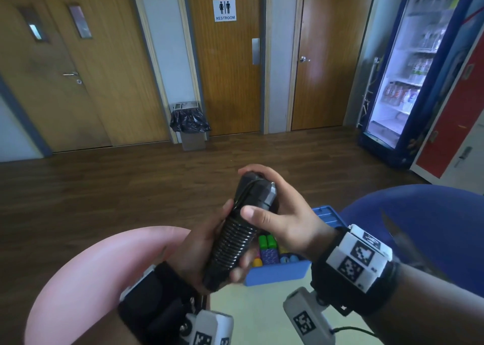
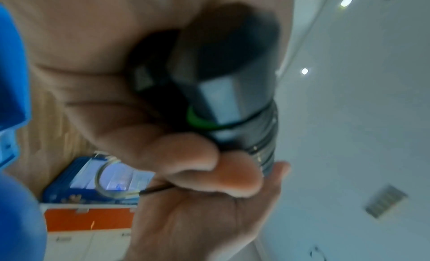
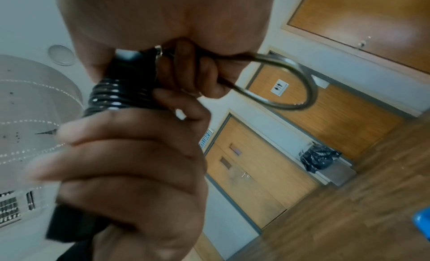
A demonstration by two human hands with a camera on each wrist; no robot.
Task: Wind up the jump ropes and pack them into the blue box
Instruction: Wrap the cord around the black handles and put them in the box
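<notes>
In the head view both hands hold a black jump rope (image 1: 237, 242) upright at chest height. Its cord is wound in tight coils round the two handles. My left hand (image 1: 207, 250) grips the lower, coiled part. My right hand (image 1: 277, 213) wraps the top ends of the handles, thumb on the front. The right wrist view shows the coils (image 3: 111, 97) and a loose loop of cord (image 3: 302, 88) pinched in the right fingers (image 3: 186, 72). A green ring (image 2: 197, 121) circles one handle in the left wrist view. The blue box (image 1: 277, 274) stands open just beneath the hands, with colourful pieces inside.
The box sits on a pale green table (image 1: 248, 316). A pink round seat (image 1: 78, 279) is at the left and a blue one (image 1: 419, 227) at the right. Beyond are brown floor, wooden doors, a lined bin (image 1: 190, 127) and a drinks fridge (image 1: 419, 69).
</notes>
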